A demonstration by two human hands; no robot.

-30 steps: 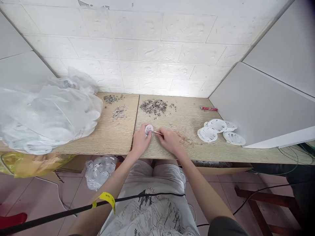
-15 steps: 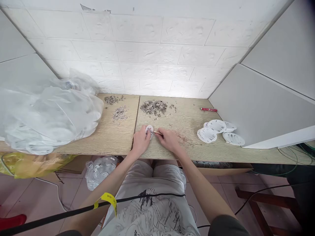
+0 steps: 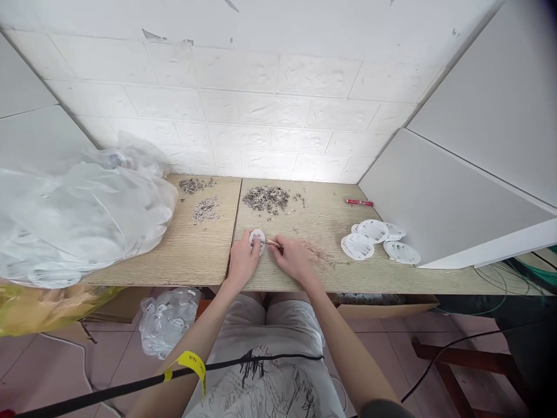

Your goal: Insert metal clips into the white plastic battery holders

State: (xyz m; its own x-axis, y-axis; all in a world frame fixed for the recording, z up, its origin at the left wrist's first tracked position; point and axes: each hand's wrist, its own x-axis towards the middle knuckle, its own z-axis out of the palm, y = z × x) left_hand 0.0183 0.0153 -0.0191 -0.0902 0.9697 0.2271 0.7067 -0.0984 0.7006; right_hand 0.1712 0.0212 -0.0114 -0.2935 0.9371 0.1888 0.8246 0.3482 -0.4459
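At the front of the pale wood-grain bench top (image 3: 296, 283), just right of the dark seam (image 3: 237, 216), find the small round white disc (image 3: 261, 238) clamped between the thumb and fingers of the left hand (image 3: 242, 258), with part of its face covered. Find also the thin tan stick-like tool (image 3: 274, 243) gripped in the bunched fingers of the right hand (image 3: 294, 259) and aimed leftward at the disc — touching or just short of it, too small to tell. For good control, pinch the disc firmly near its rim, but lightly enough not to bend so thin-looking a piece. Steady both wrists low, best with the heels of the hands braced on the bench top. Guide the tip in short, light strokes rather than hard shoves, and mind the left thumb, apparently nearly in line with the tool. Turn the disc, rather than the wrist, to reach an awkward spot. Avoid bumping the grey heap of tiny metal-looking pieces (image 3: 266, 199) just beyond the hands — probably easy to scatter with a careless knuckle. Hold the disc off the reddish-brown specks or stains (image 3: 321, 253) beside the right hand, as possibly dirty. Leave the loose group of white slotted discs (image 3: 358, 247) well off to the right, clear of any stray reach.
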